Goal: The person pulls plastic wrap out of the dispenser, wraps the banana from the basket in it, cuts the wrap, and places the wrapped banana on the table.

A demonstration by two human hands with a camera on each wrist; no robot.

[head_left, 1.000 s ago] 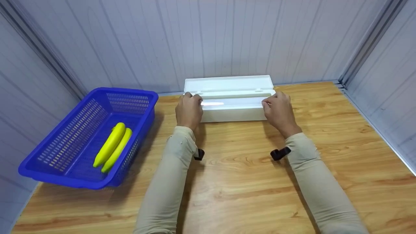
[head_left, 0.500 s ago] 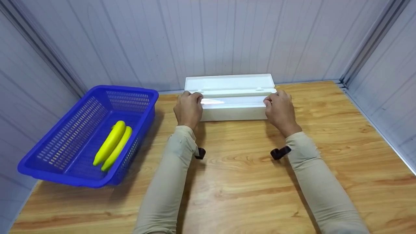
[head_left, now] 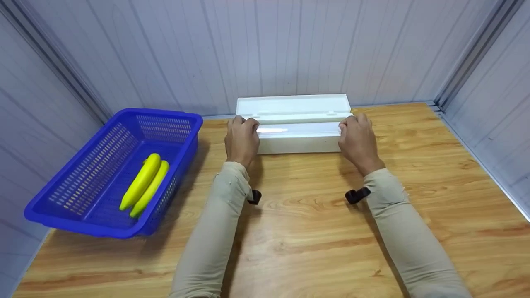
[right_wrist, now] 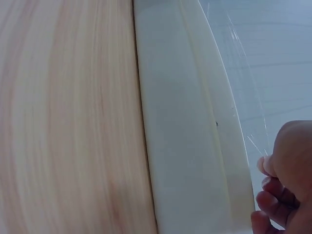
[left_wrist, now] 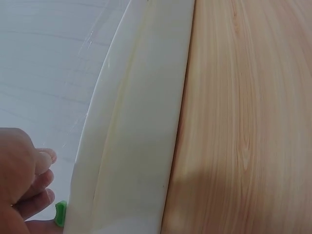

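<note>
A long white cling film dispenser (head_left: 298,145) stands on the table near the back wall, its lid (head_left: 293,105) raised behind it. Clear, shiny cling film (head_left: 308,129) spans its top. At the left end, my left hand (head_left: 241,140) pinches the film between thumb and fingers. My right hand (head_left: 358,142) pinches the film at the other end, where fine creases run to the fingertips (right_wrist: 266,165) in the right wrist view. In the left wrist view a small green piece (left_wrist: 60,213) sits at the dispenser's edge by my fingers.
To the left stands a blue plastic basket (head_left: 33,213) with two yellow bananas (head_left: 143,182) in it. Pale panel walls (head_left: 290,49) enclose the wooden table (head_left: 306,244) at the back and sides. Black wrist mounts (head_left: 357,195) jut inward from both sleeves.
My right hand has shifted slightly to the right along the dispenser. The left hand stays almost in place, and both keep their pinch on the cling film.
</note>
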